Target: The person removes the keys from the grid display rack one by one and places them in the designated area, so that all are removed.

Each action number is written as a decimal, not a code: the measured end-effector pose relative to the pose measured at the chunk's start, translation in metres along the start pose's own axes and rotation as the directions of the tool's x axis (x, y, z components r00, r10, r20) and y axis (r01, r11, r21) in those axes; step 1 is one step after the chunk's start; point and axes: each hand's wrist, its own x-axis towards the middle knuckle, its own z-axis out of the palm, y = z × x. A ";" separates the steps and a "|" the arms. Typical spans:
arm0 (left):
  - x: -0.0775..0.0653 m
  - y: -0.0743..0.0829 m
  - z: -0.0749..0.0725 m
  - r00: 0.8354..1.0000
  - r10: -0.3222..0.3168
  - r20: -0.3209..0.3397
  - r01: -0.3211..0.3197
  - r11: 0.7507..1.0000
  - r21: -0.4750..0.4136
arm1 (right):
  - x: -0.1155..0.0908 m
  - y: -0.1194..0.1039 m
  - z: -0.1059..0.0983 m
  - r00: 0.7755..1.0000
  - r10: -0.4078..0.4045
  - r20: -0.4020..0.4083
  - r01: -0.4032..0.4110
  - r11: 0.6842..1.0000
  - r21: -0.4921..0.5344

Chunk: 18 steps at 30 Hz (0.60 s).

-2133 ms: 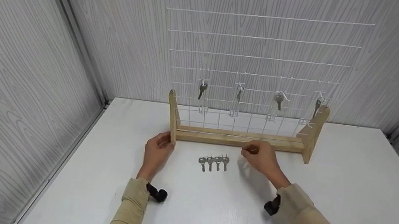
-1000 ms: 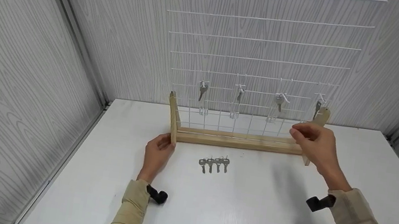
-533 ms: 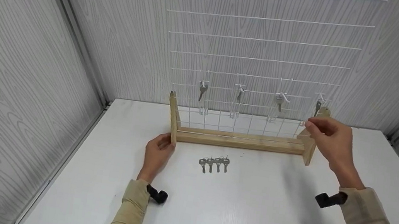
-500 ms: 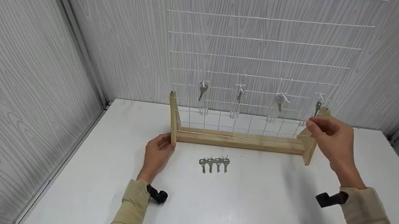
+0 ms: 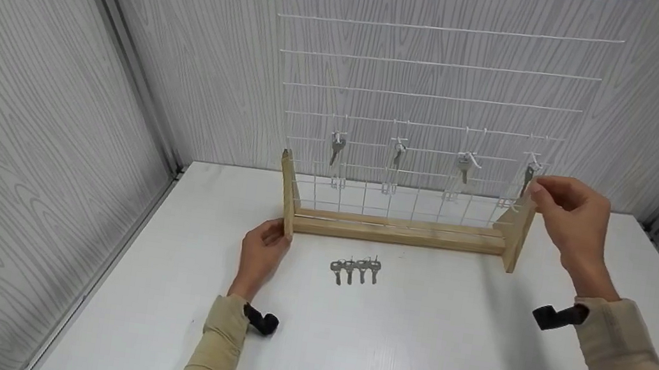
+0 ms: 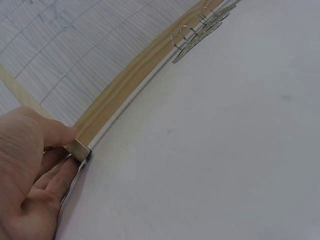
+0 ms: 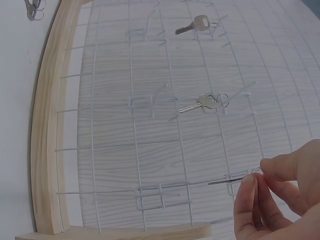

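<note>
At the lower front end of the left upright of a wooden stand (image 5: 399, 236), my left hand (image 5: 262, 253) grips the wood, thumb on one side and fingers on the other. The stand holds a white wire grid (image 5: 363, 199). My right hand (image 5: 579, 220) is at the grid's right end, by the rightmost hook. There the thumb and a finger pinch the small ring of a key (image 7: 225, 181), which appears edge-on in the right wrist view. Other keys hang from hooks to the left, among them a flat silver key (image 7: 200, 103) with its ring.
Several keys with rings (image 5: 356, 271) lie in a row on the white table (image 5: 382, 360), in front of the stand. More wire hooks (image 5: 389, 188) sit lower on the grid. A wood-patterned wall (image 5: 236, 68) stands close behind it.
From low in front of the stand, my right hand has moved right and up to the rightmost hanging key. The left hand keeps its grip on the upright; the table keys stay put.
</note>
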 end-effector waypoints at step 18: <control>0.001 -0.001 0.000 1.000 0.003 -0.007 -0.003 1.000 0.014 | 0.024 0.007 0.001 0.991 0.127 0.051 -0.136 0.964 0.228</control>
